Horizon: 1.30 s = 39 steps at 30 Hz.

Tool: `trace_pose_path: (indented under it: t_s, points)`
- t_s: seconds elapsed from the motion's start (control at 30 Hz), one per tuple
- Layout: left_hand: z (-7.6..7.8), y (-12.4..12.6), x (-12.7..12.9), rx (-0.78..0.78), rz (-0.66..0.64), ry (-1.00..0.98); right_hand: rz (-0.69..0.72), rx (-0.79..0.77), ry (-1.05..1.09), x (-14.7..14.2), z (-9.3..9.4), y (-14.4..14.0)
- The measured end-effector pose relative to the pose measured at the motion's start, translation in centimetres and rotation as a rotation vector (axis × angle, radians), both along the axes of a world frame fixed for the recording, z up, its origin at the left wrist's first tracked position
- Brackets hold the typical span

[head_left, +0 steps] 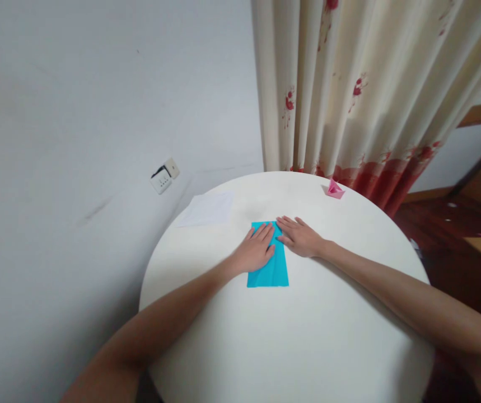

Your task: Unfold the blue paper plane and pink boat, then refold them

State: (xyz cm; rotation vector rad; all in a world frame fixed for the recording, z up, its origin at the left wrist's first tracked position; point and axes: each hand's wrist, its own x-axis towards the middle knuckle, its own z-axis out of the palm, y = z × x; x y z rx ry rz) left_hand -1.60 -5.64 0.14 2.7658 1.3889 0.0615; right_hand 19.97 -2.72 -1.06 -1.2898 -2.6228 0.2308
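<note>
Paper (270, 278) of a bright blue lies flat on the round white desk (290, 347), a little beyond its middle toward the far edge and well in from the left and right edges. Its shape is an upright oblong, narrower at the far end as seen from here, with faint lengthwise creases on the near part.

The left hand (255, 250) rests palm down across the paper's left side, its fingers (261, 231) released, stretched toward the far edge of the desk and slightly parted, the thumb pointing right across the sheet. The right hand (302, 237) lies palm down just off the paper's right side; its fingers are likewise released and extended, their tips at the far right corner of the sheet, the thumb tip over its right margin.

Near the desk's far left edge lies a white sheet (209, 209). Close to the far right edge stands a small pink folded piece (335, 190). Past the desk's left edge is a pale wall (97, 101) with a socket (162, 181); past the far edge hangs a cream curtain (324, 101) with red blotches and a red lower band.
</note>
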Motion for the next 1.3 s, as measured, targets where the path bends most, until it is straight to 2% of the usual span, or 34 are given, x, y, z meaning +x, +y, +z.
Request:
trace_pose_path:
  t_s: [0.33,0.5,0.57,0.93,1.2,1.3]
  points:
    - [0.3,-0.1,0.0,-0.02,0.008,0.003,-0.058,0.014,0.012,0.0,0.3,-0.2]
    - [-0.1,0.1,-0.1,0.004,0.005,-0.015,0.124,-0.024,0.025,-0.1,0.9,-0.6]
    - [-0.3,0.2,-0.1,0.01,-0.001,-0.018,0.139,-0.031,0.028,-0.1,1.0,-0.6]
    - [-0.2,0.0,-0.1,0.01,0.005,-0.023,0.015,-0.026,-0.001,-0.1,0.5,-0.1]
    - [0.0,0.0,0.0,-0.002,0.009,-0.015,-0.137,0.014,-0.005,0.0,-0.1,0.1]
    - [-0.2,0.1,-0.1,-0.001,0.009,-0.017,-0.106,0.037,0.034,0.0,0.0,-0.1]
